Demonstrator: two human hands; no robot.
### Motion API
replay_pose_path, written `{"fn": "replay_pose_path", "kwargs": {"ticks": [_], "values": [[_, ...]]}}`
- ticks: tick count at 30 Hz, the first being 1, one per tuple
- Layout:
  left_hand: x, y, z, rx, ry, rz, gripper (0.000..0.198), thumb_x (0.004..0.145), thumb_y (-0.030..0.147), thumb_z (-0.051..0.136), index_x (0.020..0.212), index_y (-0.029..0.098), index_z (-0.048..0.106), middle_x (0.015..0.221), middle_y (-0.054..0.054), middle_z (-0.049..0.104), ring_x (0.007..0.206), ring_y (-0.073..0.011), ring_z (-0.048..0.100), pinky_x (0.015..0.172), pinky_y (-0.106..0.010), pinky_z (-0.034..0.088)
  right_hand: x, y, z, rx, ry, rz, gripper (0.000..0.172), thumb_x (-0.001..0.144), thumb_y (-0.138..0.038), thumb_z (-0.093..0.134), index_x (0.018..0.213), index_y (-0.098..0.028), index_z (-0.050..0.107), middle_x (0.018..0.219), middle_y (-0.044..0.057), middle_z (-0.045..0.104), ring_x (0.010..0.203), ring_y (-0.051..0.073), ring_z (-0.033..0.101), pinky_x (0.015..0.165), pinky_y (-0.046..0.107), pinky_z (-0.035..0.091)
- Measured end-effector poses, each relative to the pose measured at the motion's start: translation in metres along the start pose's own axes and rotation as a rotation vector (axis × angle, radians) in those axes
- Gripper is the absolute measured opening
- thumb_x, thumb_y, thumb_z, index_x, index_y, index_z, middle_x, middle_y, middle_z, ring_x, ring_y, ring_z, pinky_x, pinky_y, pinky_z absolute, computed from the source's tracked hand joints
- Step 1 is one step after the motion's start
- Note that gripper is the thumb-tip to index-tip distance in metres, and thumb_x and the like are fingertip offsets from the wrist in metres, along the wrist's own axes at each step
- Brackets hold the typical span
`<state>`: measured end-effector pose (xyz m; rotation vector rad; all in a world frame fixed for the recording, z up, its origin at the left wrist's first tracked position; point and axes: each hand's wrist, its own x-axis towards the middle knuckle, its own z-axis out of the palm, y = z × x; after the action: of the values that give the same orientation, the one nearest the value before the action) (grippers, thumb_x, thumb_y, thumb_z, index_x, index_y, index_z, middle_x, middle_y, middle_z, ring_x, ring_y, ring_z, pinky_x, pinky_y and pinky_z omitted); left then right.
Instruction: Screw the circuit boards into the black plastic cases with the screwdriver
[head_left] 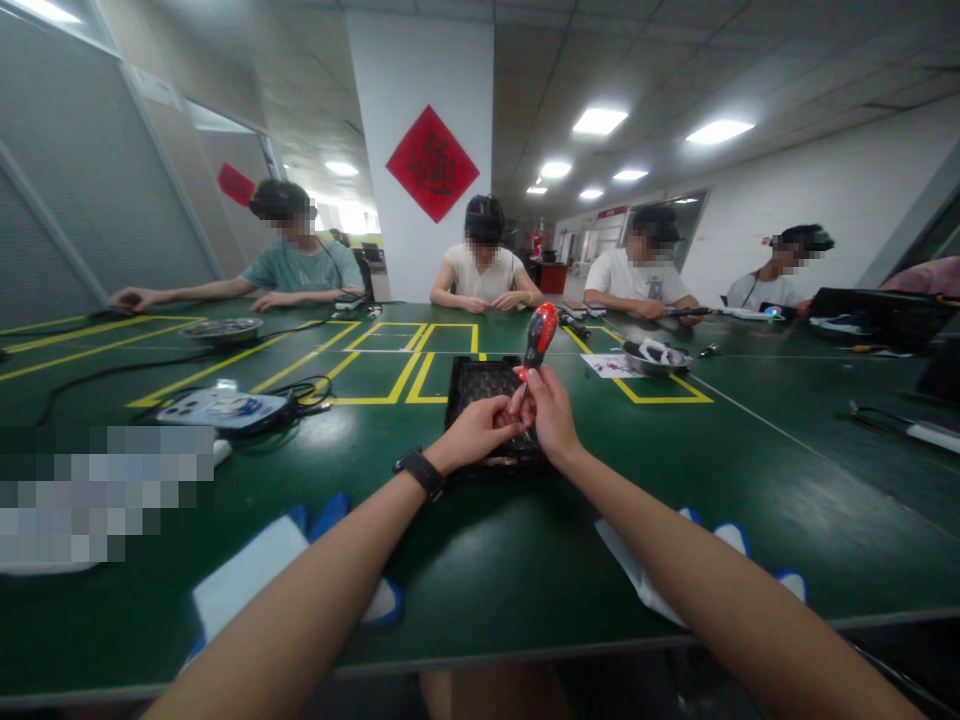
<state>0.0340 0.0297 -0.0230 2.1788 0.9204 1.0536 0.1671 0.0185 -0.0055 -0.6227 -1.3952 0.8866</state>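
My right hand (551, 412) is closed around a screwdriver with a red and black handle (539, 336), held upright with the handle on top. My left hand (480, 430), with a black watch on its wrist, pinches near the screwdriver's shaft; whatever sits between its fingertips is too small to make out. Both hands hover over a black tray-like device (480, 385) lying on the green table (750, 480).
White and blue gloves (255, 570) lie at the near edge under my arms, another glove (750, 560) to the right. A phone with cable (225, 408) lies left. A metal bowl (656, 358) and a second metal bowl (223, 328) stand further back. Several people sit around the table.
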Motion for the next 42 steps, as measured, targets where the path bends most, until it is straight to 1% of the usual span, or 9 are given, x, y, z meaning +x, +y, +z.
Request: {"fn": "replay_pose_path", "kwargs": {"ticks": [8, 15, 22, 24, 28, 31, 35, 39, 42], "values": [[-0.0016, 0.0088, -0.0050, -0.107, -0.113, 0.065, 0.023, 0.078, 0.032, 0.054, 0.082, 0.010, 0.062, 0.077, -0.003, 0.062, 0.070, -0.0126, 0.054, 0.066, -0.022, 0.042, 0.0005, 0.0006, 0.0004, 0.048, -0.034, 0.031, 0.033, 0.086, -0.046, 0.039, 0.099, -0.018, 0.050, 0.050, -0.006, 0.051, 0.035, 0.005, 0.034, 0.036, 0.017, 0.028], [-0.0005, 0.0022, -0.0014, -0.031, -0.023, -0.009, 0.031, 0.071, 0.040, 0.063, 0.080, 0.010, 0.061, 0.068, -0.001, 0.059, 0.060, -0.0106, 0.050, 0.056, -0.020, 0.039, -0.0004, -0.0013, 0.0014, 0.028, -0.008, 0.009, 0.032, 0.084, -0.046, 0.041, 0.098, -0.018, 0.050, 0.049, -0.006, 0.051, 0.037, 0.006, 0.038, 0.037, 0.017, 0.027], [-0.0016, 0.0051, -0.0052, -0.097, -0.166, 0.047, 0.029, 0.081, 0.035, 0.050, 0.082, 0.010, 0.065, 0.076, -0.004, 0.064, 0.067, -0.0126, 0.055, 0.064, -0.022, 0.042, -0.0005, 0.0004, -0.0007, 0.051, -0.021, 0.053, 0.031, 0.085, -0.045, 0.040, 0.096, -0.018, 0.051, 0.050, -0.007, 0.051, 0.033, 0.005, 0.033, 0.034, 0.017, 0.027], [-0.0016, 0.0051, -0.0045, -0.066, -0.121, 0.036, 0.031, 0.081, 0.038, 0.050, 0.081, 0.011, 0.065, 0.072, -0.003, 0.063, 0.064, -0.0119, 0.054, 0.062, -0.022, 0.041, 0.0003, 0.0018, -0.0008, 0.052, 0.006, 0.031, 0.030, 0.086, -0.044, 0.039, 0.096, -0.018, 0.051, 0.048, -0.007, 0.049, 0.034, 0.005, 0.034, 0.034, 0.016, 0.026], [-0.0008, 0.0015, -0.0019, -0.009, -0.004, 0.008, 0.033, 0.068, 0.043, 0.064, 0.078, 0.011, 0.061, 0.066, 0.000, 0.058, 0.059, -0.0102, 0.049, 0.056, -0.020, 0.039, 0.0018, 0.0040, -0.0004, 0.048, 0.032, 0.009, 0.031, 0.086, -0.043, 0.040, 0.095, -0.017, 0.053, 0.047, -0.006, 0.048, 0.036, 0.005, 0.037, 0.035, 0.016, 0.026], [-0.0005, -0.0003, -0.0024, -0.015, -0.040, 0.023, 0.029, 0.071, 0.040, 0.063, 0.075, 0.011, 0.061, 0.064, 0.000, 0.057, 0.059, -0.0101, 0.050, 0.056, -0.020, 0.040, 0.0020, 0.0043, -0.0007, 0.034, 0.027, 0.000, 0.030, 0.085, -0.043, 0.041, 0.097, -0.018, 0.052, 0.048, -0.006, 0.048, 0.036, 0.005, 0.037, 0.036, 0.016, 0.026], [-0.0009, 0.0014, -0.0037, -0.032, -0.111, 0.068, 0.026, 0.080, 0.034, 0.052, 0.081, 0.012, 0.065, 0.075, -0.003, 0.063, 0.069, -0.0126, 0.055, 0.064, -0.021, 0.042, 0.0019, 0.0045, -0.0018, 0.064, -0.037, 0.039, 0.030, 0.086, -0.043, 0.039, 0.100, -0.019, 0.050, 0.050, -0.007, 0.050, 0.033, 0.005, 0.033, 0.034, 0.017, 0.026], [-0.0011, 0.0022, -0.0013, -0.003, -0.059, 0.060, 0.027, 0.080, 0.035, 0.051, 0.086, 0.012, 0.064, 0.076, -0.003, 0.063, 0.069, -0.0126, 0.055, 0.064, -0.021, 0.042, 0.0014, 0.0024, -0.0013, 0.067, -0.030, 0.013, 0.026, 0.087, -0.041, 0.040, 0.099, -0.019, 0.048, 0.051, -0.007, 0.050, 0.036, 0.005, 0.035, 0.035, 0.016, 0.028], [-0.0009, 0.0005, -0.0002, 0.036, 0.004, 0.020, 0.031, 0.073, 0.040, 0.060, 0.084, 0.011, 0.061, 0.070, -0.002, 0.060, 0.061, -0.0110, 0.051, 0.056, -0.020, 0.040, 0.0007, 0.0000, -0.0003, 0.054, -0.015, -0.025, 0.024, 0.087, -0.038, 0.040, 0.097, -0.018, 0.048, 0.051, -0.007, 0.050, 0.038, 0.005, 0.038, 0.037, 0.015, 0.028]]}}
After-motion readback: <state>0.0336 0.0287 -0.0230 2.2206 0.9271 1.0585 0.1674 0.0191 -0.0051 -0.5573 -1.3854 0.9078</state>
